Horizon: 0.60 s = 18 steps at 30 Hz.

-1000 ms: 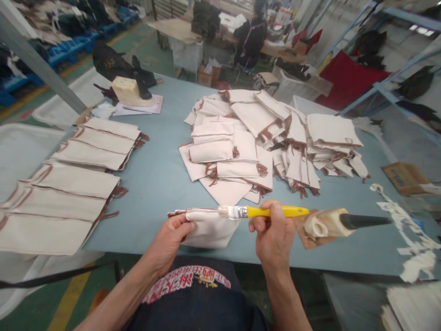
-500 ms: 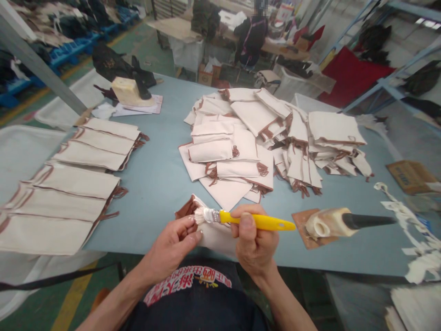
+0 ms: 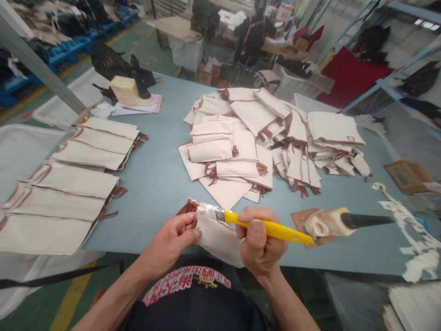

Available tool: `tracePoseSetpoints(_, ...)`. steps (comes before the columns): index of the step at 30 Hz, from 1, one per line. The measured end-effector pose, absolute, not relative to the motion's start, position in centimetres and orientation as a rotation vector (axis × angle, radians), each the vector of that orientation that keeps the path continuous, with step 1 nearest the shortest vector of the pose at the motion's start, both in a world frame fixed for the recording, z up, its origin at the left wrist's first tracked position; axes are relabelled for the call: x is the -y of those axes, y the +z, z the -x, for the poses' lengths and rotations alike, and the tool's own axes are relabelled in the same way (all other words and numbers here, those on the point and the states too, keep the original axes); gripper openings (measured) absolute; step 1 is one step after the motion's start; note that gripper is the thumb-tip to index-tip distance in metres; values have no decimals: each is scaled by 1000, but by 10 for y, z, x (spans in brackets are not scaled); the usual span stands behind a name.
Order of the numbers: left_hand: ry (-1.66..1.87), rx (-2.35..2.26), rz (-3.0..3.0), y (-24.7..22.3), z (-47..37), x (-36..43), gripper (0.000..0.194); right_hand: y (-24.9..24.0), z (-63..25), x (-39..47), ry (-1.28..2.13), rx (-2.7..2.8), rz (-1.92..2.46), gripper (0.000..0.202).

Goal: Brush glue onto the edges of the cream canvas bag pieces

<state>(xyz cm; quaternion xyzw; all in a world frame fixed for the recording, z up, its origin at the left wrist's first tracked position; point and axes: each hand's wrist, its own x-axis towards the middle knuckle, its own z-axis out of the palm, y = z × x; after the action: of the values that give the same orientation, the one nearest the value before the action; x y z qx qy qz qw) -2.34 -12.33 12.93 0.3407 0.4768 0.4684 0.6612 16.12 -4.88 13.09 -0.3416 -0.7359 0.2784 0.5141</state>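
My right hand (image 3: 263,239) is wrapped round the yellow handle of a brush (image 3: 268,227). The brush's whitish bristles touch the upper left edge of a cream fabric piece (image 3: 218,236) with a brown lining, at the table's near edge. Fingers and thumb of my left hand (image 3: 181,234) pinch that piece at its left end, beside the bristles. Behind it lies a heap of cream pieces (image 3: 234,133) with brown edging and cords. To the right, a cream container (image 3: 322,223) with a round opening and a black handle rests on a brown board (image 3: 300,219).
Cream pieces (image 3: 72,184) are laid in overlapping rows at the left of the blue-grey table (image 3: 155,156). A yellowish block (image 3: 126,90) stands at the back left. White scraps (image 3: 409,230) and a cardboard box (image 3: 408,177) lie right. A person (image 3: 251,39) is beyond.
My right hand has moved right and slightly down with the brush, whose handle now slants more. More of the cream piece shows beneath the brush. My left hand has shifted slightly.
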Motion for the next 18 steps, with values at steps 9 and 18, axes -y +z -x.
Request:
tracePoseSetpoints(9, 1115, -1091, -636, 124, 25, 123, 26, 131, -160, 42, 672, 1801, 622, 14)
tracePoseSetpoints(18, 1079, -1095, -612, 125, 26, 124, 24, 139, -171, 28, 611, 1802, 571, 18)
